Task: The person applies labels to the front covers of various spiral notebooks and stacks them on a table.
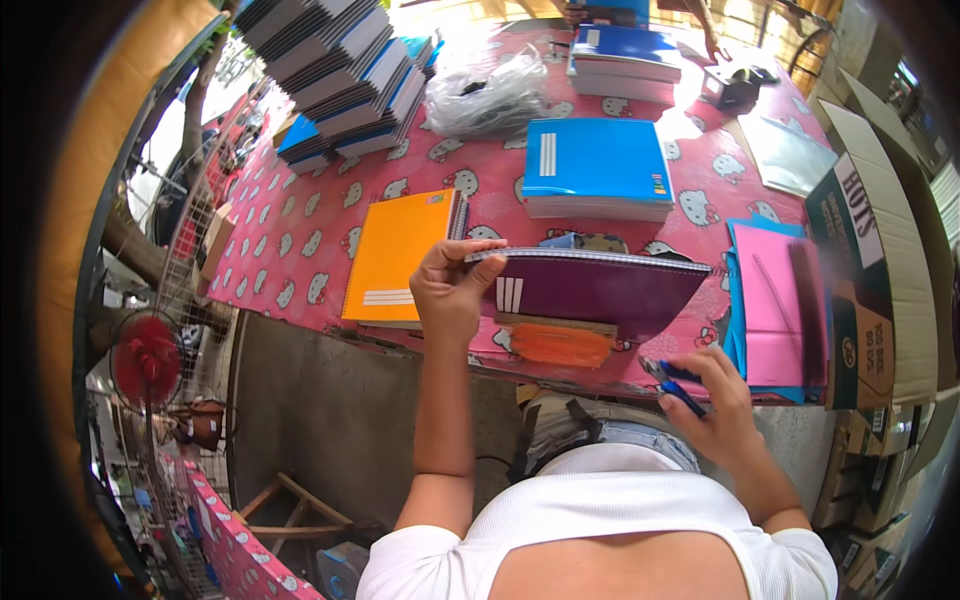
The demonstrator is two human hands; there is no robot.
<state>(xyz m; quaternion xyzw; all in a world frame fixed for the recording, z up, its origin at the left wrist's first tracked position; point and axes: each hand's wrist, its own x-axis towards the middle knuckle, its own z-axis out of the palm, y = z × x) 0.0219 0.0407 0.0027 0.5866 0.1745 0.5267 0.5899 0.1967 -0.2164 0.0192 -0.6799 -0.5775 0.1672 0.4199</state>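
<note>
My left hand (450, 285) is closed on the left end of a purple notebook (590, 300), thumb in front and fingers behind. The notebook stands on edge, tilted, with a spiral binding along its upper side. In my right hand (722, 410) is a pair of pliers with blue handles (682, 386), its metal jaws pointing up and left below the notebook's right end, apart from it. Under the notebook, near the table edge, lies an orange block (562, 343). A yellow-orange spiral notebook (398, 250) rests just left of my left hand.
Blue notebooks are stacked (597, 165) beyond the purple one, with a dark blue stack (628, 55) behind. Tall notebook piles (340, 75) and a clear plastic bag (488, 95) occupy the far left. Pink sheets (770, 285) and a cardboard box (855, 270) flank the right. Another person's hand (715, 48) shows far back.
</note>
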